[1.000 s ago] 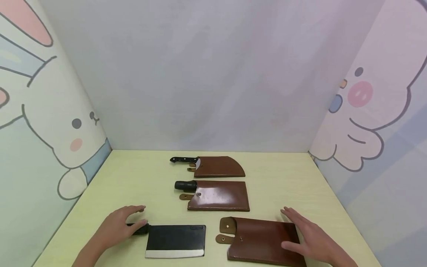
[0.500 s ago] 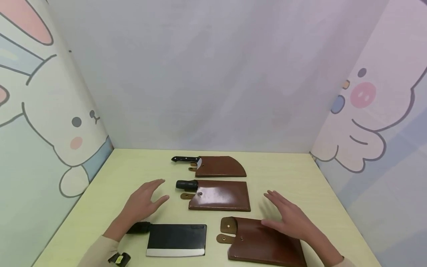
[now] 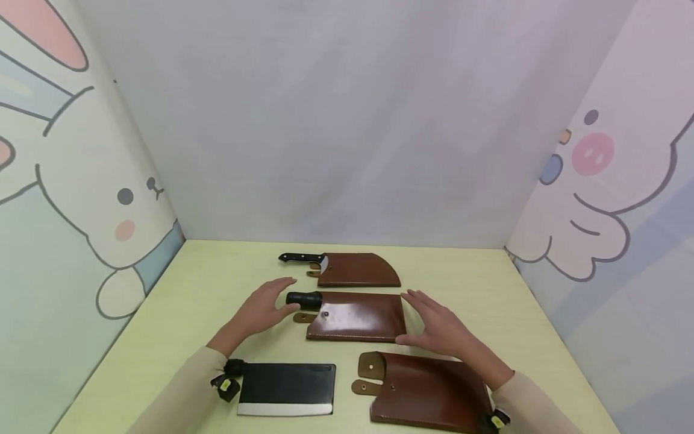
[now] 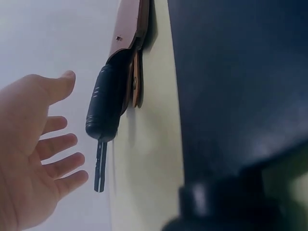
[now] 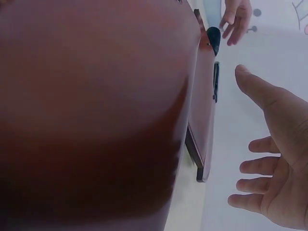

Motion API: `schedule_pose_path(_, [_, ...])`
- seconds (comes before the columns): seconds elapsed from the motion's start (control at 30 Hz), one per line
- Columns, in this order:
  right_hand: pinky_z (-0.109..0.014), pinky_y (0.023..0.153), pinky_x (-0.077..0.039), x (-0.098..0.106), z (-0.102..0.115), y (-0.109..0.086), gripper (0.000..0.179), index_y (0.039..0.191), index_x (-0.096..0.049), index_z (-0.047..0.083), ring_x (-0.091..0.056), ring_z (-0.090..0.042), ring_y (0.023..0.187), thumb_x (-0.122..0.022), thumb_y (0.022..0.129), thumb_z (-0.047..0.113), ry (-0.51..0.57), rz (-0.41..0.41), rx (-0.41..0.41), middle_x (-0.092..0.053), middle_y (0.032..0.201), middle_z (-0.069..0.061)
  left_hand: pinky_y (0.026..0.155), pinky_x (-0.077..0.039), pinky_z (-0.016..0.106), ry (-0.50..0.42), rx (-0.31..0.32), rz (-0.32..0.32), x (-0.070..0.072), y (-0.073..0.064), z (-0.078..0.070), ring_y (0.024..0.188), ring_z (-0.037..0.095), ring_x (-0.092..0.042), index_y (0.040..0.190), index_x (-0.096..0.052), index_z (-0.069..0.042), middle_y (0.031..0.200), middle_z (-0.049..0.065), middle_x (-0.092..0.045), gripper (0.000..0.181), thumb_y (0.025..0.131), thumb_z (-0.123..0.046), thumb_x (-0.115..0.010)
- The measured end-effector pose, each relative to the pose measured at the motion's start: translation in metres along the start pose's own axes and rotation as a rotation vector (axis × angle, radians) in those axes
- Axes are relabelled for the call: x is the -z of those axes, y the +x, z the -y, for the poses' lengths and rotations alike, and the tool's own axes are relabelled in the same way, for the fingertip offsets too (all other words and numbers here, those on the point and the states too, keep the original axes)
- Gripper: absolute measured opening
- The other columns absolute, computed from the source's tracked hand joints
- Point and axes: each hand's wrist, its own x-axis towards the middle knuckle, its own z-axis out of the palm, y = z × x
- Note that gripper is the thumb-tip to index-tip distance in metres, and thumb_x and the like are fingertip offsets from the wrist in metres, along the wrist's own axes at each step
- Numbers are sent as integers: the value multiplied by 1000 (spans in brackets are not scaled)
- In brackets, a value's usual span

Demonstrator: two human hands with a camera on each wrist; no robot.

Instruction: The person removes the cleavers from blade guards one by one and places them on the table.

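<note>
In the head view my left hand (image 3: 259, 310) is spread beside the black handle (image 3: 302, 300) of the middle knife, whose blade is hidden in a brown leather sheath (image 3: 358, 318). The left wrist view shows a gap between that hand (image 4: 29, 154) and the handle (image 4: 103, 103). At the sheath's right end is my right hand (image 3: 436, 325), fingers spread; whether it touches the leather cannot be told. A bare cleaver (image 3: 287, 383) lies in front, its handle partly hidden by my left wrist. Right of it lies another brown sheath (image 3: 428, 392) without a handle showing.
At the back, a knife with a riveted black handle (image 3: 300, 258) sits in a curved brown sheath (image 3: 358, 269). Everything lies on a pale yellow table (image 3: 461, 271). A grey-white wall (image 3: 347, 120) stands behind, with cartoon-printed panels at both sides.
My left hand has moved from the bare cleaver's handle forward and right to the middle knife's handle. My right hand has moved forward and left from the front sheath to the middle one.
</note>
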Motion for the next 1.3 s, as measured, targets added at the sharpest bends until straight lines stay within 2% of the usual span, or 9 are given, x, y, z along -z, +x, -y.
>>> schedule_pose_path(0.17, [-62, 103, -48, -5, 1, 15, 107, 154, -45, 9, -41, -40, 145, -74, 75, 76, -12, 37, -4, -43, 158, -18, 112, -40, 59, -10, -11, 52, -7, 13, -2, 140, 42, -46, 150, -50, -5, 153, 20, -49, 67, 97, -40, -70])
schedule_pose_path(0.37, [-63, 100, -49, -16, -1, 28, 111, 157, -41, 8, -31, -40, 150, -79, 73, 71, -4, 89, 31, -34, 163, -19, 114, -39, 58, -27, -4, 95, -16, 24, -5, 142, 41, -44, 150, -50, -6, 154, 20, -47, 68, 97, -42, -71])
schedule_pose_path(0.53, [-63, 98, -50, -22, -3, 36, 115, 158, -39, 10, -28, -41, 151, -82, 71, 71, 22, 123, 40, -30, 165, -19, 113, -40, 57, -20, 7, 127, -22, 28, -6, 141, 41, -45, 149, -51, -7, 152, 19, -49, 66, 97, -42, -71])
schedule_pose_path(0.8, [-62, 104, -47, -28, -4, 47, 117, 158, -38, 10, -27, -43, 152, -81, 70, 73, 16, 156, 85, -31, 164, -21, 103, -48, 53, -29, 47, 159, -25, 32, -6, 131, 38, -54, 149, -51, -7, 145, 18, -56, 67, 96, -42, -72])
schedule_pose_path(0.93, [-60, 107, -45, -30, -2, 50, 120, 159, -36, 10, -26, -42, 152, -80, 69, 75, 2, 179, 104, -30, 164, -21, 97, -50, 50, -28, 51, 163, -26, 33, -6, 124, 34, -57, 147, -53, -6, 140, 18, -59, 67, 95, -41, -74])
schedule_pose_path(1.07, [-64, 105, -45, -31, 0, 53, 122, 160, -35, 11, -27, -42, 152, -80, 67, 76, 5, 204, 105, -30, 164, -21, 91, -51, 46, -19, 25, 155, -28, 35, -5, 111, 27, -61, 138, -61, -4, 128, 15, -64, 57, 94, -38, -76])
schedule_pose_path(1.17, [-64, 101, -48, -33, 0, 55, 123, 159, -35, 10, -35, -43, 148, -80, 66, 77, 4, 218, 101, -32, 162, -22, 88, -52, 45, -18, 16, 146, -29, 36, -4, 105, 25, -61, 132, -65, -3, 122, 14, -64, 52, 93, -35, -77])
schedule_pose_path(1.3, [-59, 101, -50, -34, 1, 56, 125, 159, -35, 10, -42, -42, 143, -79, 65, 79, 0, 234, 101, -35, 161, -21, 89, -53, 46, -27, 38, 136, -28, 36, -4, 103, 25, -61, 129, -67, -3, 120, 14, -60, 47, 93, -31, -78])
